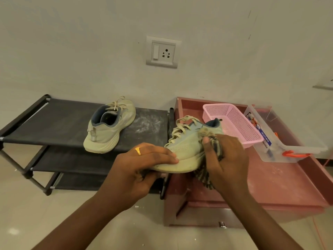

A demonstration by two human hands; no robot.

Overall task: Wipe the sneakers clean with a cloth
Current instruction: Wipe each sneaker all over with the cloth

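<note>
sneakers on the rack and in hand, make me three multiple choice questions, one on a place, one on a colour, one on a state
1. Where does the sneaker not being held sit?
A. on the top shelf of the black shoe rack
B. inside the clear plastic box
C. on the floor

2. What colour is the mesh basket?
A. blue
B. pink
C. white

3. What is the right hand doing?
A. hanging empty
B. gripping a striped cloth against the held sneaker
C. pulling a lace

Answers:
1 A, it rests on the rack's top fabric shelf.
2 B, the basket is plainly pink.
3 B, its fingers curl round the cloth at the sneaker's side, while the left hand grips the toe end.
</note>
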